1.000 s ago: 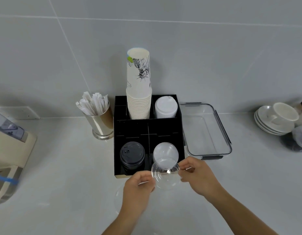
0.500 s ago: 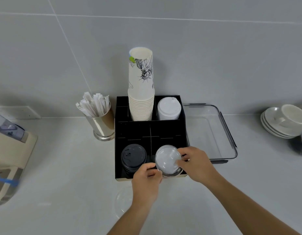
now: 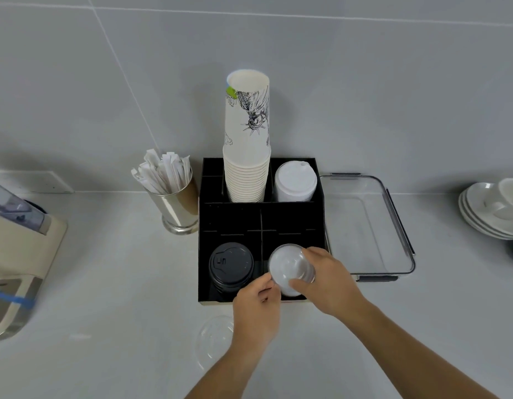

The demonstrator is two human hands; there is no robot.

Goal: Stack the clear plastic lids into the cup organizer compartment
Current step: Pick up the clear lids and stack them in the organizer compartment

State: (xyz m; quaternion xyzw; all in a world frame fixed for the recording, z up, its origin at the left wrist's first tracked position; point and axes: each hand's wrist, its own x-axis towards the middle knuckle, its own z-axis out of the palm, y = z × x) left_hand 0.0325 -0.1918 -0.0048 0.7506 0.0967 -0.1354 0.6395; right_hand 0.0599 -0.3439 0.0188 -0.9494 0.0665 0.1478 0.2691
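A clear domed plastic lid [image 3: 286, 264] sits on top of the lid stack in the front right compartment of the black cup organizer [image 3: 235, 220]. My right hand [image 3: 327, 280] grips its right rim with thumb and fingers. My left hand [image 3: 256, 306] touches its left rim with the fingertips. More clear lids [image 3: 213, 338] lie on the counter in front of the organizer, partly hidden by my left wrist.
Black lids [image 3: 230, 264] fill the front left compartment, paper cups [image 3: 246, 156] and white lids [image 3: 295, 181] the back ones. A clear container [image 3: 393, 223] stands to the right, saucers [image 3: 488, 214] far right, a metal cup of wrapped sticks [image 3: 174, 197] to the left, a beige machine [image 3: 16, 254] far left.
Both hands carried the clear lid from in front of the organizer forward and down onto the stack in the front right compartment. The camera moved a little closer.
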